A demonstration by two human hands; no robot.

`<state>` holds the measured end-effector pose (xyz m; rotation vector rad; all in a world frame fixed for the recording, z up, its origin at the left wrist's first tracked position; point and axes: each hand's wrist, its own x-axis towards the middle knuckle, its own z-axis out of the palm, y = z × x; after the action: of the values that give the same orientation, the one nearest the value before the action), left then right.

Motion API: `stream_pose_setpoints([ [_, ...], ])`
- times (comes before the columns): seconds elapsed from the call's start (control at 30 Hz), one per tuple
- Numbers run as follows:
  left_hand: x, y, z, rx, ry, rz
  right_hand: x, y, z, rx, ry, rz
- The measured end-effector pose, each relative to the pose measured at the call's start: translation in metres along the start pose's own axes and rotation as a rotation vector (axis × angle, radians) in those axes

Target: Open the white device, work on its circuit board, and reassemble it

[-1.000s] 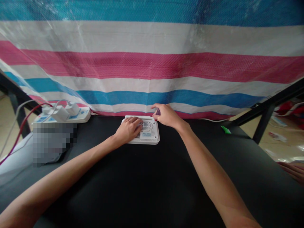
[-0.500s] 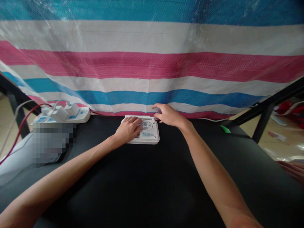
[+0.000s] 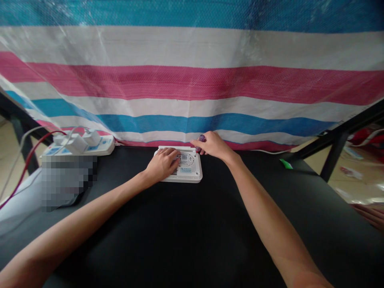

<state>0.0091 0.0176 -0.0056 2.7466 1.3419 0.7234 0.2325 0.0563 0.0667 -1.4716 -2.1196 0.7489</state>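
Note:
A white, flat device point(image 3: 189, 173) with small vent holes and labels lies on the black table point(image 3: 180, 232), near its back edge. My left hand point(image 3: 163, 162) rests on the device's left part, fingers lying across it. At the device's back right corner, my right hand point(image 3: 208, 145) has its fingers wrapped round a purple, translucent handle point(image 3: 201, 139), which looks like that of a screwdriver. The handle's lower end points down at the corner; its tip is too small to make out.
On the left stand a white power strip point(image 3: 105, 145) with plugs and cables, and a blurred-out item point(image 3: 66, 180). A green packet point(image 3: 286, 163) lies at the right. Striped sheeting point(image 3: 186, 84) hangs behind the table, between black metal legs.
My right hand's fingers have closed more round the purple handle, which stands more upright and shows more. My left hand stays on the device.

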Motion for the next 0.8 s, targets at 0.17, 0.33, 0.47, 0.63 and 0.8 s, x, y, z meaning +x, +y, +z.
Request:
stream_pose_setpoints([
  [0.17, 0.0, 0.001, 0.0, -0.006, -0.006, -0.005, 0.002, 0.004, 0.006, 0.084, -0.013, 0.026],
  [0.33, 0.003, 0.0, -0.009, -0.178, -0.008, -0.099, 0.004, 0.005, 0.003, 0.222, 0.004, 0.096],
  [0.47, 0.007, 0.0, -0.025, -0.419, 0.118, -0.247, 0.002, 0.001, -0.002, 0.355, 0.069, 0.075],
  [0.63, 0.013, -0.007, -0.038, -0.644, 0.031, -0.265, -0.006, -0.018, -0.004, 0.686, 0.014, 0.006],
  [0.8, 0.015, -0.011, -0.042, -0.907, -0.102, -0.192, -0.014, -0.035, -0.005, 0.841, -0.079, -0.027],
])
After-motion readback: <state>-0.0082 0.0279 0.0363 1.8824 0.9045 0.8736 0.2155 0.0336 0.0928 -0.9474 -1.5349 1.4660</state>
